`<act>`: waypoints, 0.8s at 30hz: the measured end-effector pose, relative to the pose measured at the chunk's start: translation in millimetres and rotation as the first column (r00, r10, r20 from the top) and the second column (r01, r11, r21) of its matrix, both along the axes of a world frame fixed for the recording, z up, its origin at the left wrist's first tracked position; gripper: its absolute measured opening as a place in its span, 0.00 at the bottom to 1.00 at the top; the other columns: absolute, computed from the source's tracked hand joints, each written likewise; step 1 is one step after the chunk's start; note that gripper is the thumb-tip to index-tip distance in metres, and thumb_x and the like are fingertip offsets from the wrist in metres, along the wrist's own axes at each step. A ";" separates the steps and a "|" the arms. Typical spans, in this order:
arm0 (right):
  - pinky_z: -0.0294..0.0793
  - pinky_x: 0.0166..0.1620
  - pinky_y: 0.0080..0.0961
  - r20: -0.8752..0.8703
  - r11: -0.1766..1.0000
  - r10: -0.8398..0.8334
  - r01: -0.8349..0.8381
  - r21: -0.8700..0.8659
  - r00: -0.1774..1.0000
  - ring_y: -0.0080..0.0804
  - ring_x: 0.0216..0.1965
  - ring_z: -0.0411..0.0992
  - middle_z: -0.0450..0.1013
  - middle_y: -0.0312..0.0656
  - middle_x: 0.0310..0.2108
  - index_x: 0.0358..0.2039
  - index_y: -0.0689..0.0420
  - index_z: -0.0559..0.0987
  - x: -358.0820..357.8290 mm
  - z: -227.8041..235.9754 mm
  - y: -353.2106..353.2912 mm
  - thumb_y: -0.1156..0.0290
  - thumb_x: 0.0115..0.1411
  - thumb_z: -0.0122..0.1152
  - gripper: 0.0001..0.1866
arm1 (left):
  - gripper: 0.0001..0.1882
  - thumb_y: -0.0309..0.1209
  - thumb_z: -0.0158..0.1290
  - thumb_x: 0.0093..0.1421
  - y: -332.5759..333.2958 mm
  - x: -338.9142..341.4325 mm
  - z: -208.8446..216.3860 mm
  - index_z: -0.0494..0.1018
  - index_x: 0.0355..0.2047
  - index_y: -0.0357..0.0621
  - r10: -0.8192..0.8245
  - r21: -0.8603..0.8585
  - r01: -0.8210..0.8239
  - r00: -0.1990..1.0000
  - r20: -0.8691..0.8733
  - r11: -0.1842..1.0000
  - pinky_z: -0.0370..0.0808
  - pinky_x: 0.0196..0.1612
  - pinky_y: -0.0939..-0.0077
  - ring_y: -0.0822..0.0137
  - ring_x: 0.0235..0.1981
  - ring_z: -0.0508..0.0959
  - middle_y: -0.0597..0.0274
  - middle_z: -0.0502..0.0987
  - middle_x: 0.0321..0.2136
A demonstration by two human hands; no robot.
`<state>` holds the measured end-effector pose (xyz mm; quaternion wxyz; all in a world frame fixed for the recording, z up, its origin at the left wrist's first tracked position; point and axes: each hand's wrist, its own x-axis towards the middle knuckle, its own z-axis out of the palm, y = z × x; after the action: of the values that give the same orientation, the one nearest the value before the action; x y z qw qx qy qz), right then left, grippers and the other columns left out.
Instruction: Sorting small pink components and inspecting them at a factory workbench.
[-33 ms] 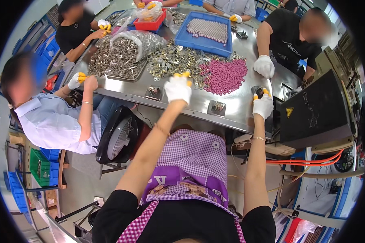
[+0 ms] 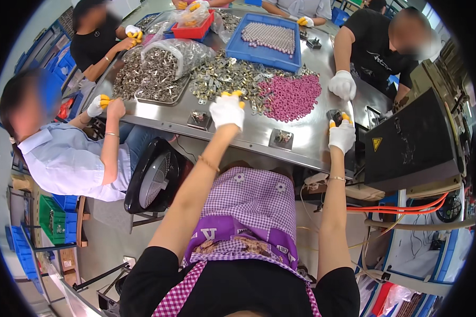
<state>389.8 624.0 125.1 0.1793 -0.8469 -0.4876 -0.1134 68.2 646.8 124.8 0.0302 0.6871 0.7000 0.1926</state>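
My left hand (image 2: 227,112), in a white glove with yellow fingertips, is at the near edge of a pile of small metal clips (image 2: 222,79). Its fingers are bent in; anything between them is too small to make out. At the table's right side, my right hand (image 2: 342,135), gloved the same way, has thumb and fingers on a small dark metal fixture (image 2: 333,115). Beside the metal pile lies a heap of pink rings (image 2: 292,96). Two more small fixtures stand near the front edge, one fixture (image 2: 200,120) left of my left hand and another fixture (image 2: 282,139) between my hands.
A blue tray (image 2: 236,45) of neatly ranked parts lies behind the heaps. Left of it are a metal pan (image 2: 161,99) of clips, a plastic bag and a red bin (image 2: 197,30). Co-workers sit around the metal table (image 2: 161,113). A black machine box (image 2: 410,140) stands at right.
My left hand has shifted slightly left and toward me at the pile's edge. My right hand stays at the dark fixture. The whole view has moved a little.
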 end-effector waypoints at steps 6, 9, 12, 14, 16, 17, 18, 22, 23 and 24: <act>0.76 0.38 0.34 -0.020 1.000 -0.013 0.013 -0.002 1.000 0.43 0.32 0.76 0.76 0.47 0.33 0.39 0.57 0.79 1.7 2.4 -1.2 0.59 0.54 0.63 0.17 | 0.10 0.34 0.50 0.54 27.3 -17.4 -22.3 0.79 0.34 0.53 0.049 0.049 -0.048 0.998 -0.026 0.998 0.70 0.36 0.63 0.58 0.30 0.77 0.59 0.79 0.30; 0.76 0.38 0.34 0.010 1.000 -0.003 0.003 0.024 1.000 0.43 0.32 0.76 0.76 0.46 0.33 0.39 0.57 0.79 6.2 -7.1 2.3 0.59 0.54 0.63 0.17 | 0.09 0.34 0.50 0.54 30.3 -18.4 -34.0 0.79 0.33 0.53 0.042 0.118 -0.030 0.994 -0.099 0.993 0.70 0.36 0.63 0.59 0.30 0.77 0.60 0.79 0.29; 0.76 0.38 0.34 0.051 0.998 0.015 -0.018 0.054 0.999 0.43 0.32 0.76 0.76 0.46 0.33 0.38 0.57 0.79 14.6 -13.1 3.7 0.59 0.54 0.63 0.17 | 0.08 0.34 0.51 0.53 35.5 -18.6 -42.9 0.79 0.31 0.53 0.048 0.194 -0.017 0.986 -0.158 0.981 0.69 0.37 0.64 0.59 0.30 0.77 0.61 0.79 0.29; 0.76 0.38 0.35 0.038 0.998 0.024 -0.026 0.056 0.999 0.43 0.32 0.76 0.75 0.46 0.33 0.38 0.57 0.79 14.7 -14.3 5.0 0.58 0.54 0.63 0.17 | 0.08 0.33 0.51 0.53 41.8 -26.8 -45.1 0.79 0.30 0.52 -0.007 0.120 0.005 1.000 0.019 0.993 0.70 0.37 0.64 0.59 0.30 0.77 0.61 0.80 0.29; 0.75 0.38 0.36 0.023 0.997 0.043 -0.044 0.063 0.999 0.43 0.33 0.76 0.75 0.46 0.33 0.38 0.56 0.79 12.8 -12.1 8.9 0.58 0.54 0.62 0.17 | 0.07 0.32 0.52 0.53 45.2 -34.1 -46.4 0.79 0.29 0.51 -0.039 0.053 0.029 0.979 0.198 0.998 0.71 0.37 0.65 0.59 0.30 0.77 0.62 0.80 0.29; 0.75 0.38 0.36 0.024 0.997 0.039 -0.040 0.062 0.999 0.43 0.33 0.76 0.75 0.46 0.33 0.38 0.56 0.79 14.7 -12.4 11.9 0.58 0.54 0.62 0.17 | 0.07 0.32 0.52 0.53 43.1 -31.6 -43.2 0.79 0.29 0.51 -0.043 0.052 0.033 0.979 0.199 0.998 0.71 0.37 0.65 0.59 0.30 0.77 0.62 0.80 0.29; 0.75 0.39 0.36 0.043 1.000 -0.006 0.004 0.026 0.999 0.43 0.33 0.75 0.75 0.46 0.34 0.39 0.56 0.79 18.2 -12.1 14.5 0.58 0.55 0.62 0.16 | 0.06 0.32 0.53 0.53 34.8 -26.7 -32.9 0.79 0.28 0.50 -0.047 0.052 0.038 0.983 0.178 0.998 0.71 0.37 0.65 0.58 0.30 0.77 0.62 0.80 0.29; 0.75 0.40 0.36 0.111 0.992 -0.099 0.107 -0.068 0.989 0.44 0.35 0.75 0.75 0.45 0.36 0.40 0.54 0.79 17.4 -7.6 31.9 0.58 0.55 0.60 0.16 | 0.05 0.33 0.55 0.53 -11.0 -12.3 -4.9 0.79 0.28 0.49 -0.024 0.058 0.017 0.992 0.122 0.998 0.73 0.36 0.66 0.58 0.29 0.78 0.62 0.80 0.28; 0.75 0.40 0.36 0.067 0.999 -0.017 0.019 -0.040 0.998 0.44 0.35 0.75 0.75 0.45 0.36 0.41 0.53 0.79 13.5 -9.8 37.4 0.59 0.55 0.60 0.16 | 0.05 0.33 0.56 0.53 -18.8 -8.7 -6.8 0.79 0.28 0.48 -0.026 0.028 0.019 0.957 0.288 0.999 0.73 0.35 0.67 0.58 0.28 0.78 0.62 0.80 0.28; 0.75 0.41 0.36 0.024 0.998 0.065 -0.065 -0.012 0.998 0.44 0.35 0.75 0.75 0.44 0.37 0.41 0.52 0.80 9.7 -15.0 40.9 0.59 0.56 0.60 0.15 | 0.06 0.34 0.56 0.53 -27.5 -4.8 -10.0 0.79 0.28 0.48 -0.024 -0.003 0.028 0.895 0.446 1.000 0.73 0.34 0.67 0.59 0.27 0.78 0.62 0.80 0.28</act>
<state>399.4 664.9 110.0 0.1721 -0.8302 -0.5176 -0.1150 63.4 619.3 114.8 0.1956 0.6339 0.6660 0.3411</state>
